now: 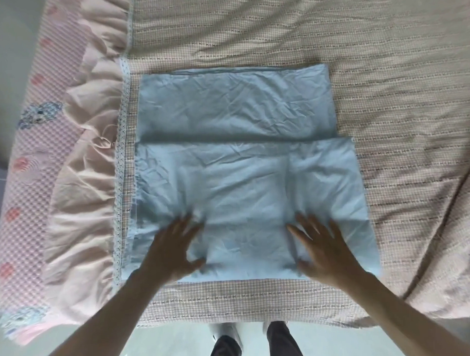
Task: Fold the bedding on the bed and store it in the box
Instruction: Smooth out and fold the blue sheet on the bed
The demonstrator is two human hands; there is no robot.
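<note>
Careful: your left hand (175, 247) and right hand (323, 252) lie flat, fingers spread, gripping nothing, on the half-folded blue sheet (236, 118) on the bed (398, 63); pushing unevenly could skew its edges.

Domestic bedroom. A bed (385, 63) fills most of the view, covered by a beige checked bedspread (249, 29). Left of the bed's top, a pink ruffle (88, 184) with a lace trim (123, 145) hangs over a pink quilted skirt (27, 187). Below the bed, pale smooth floor (155, 348).
</note>
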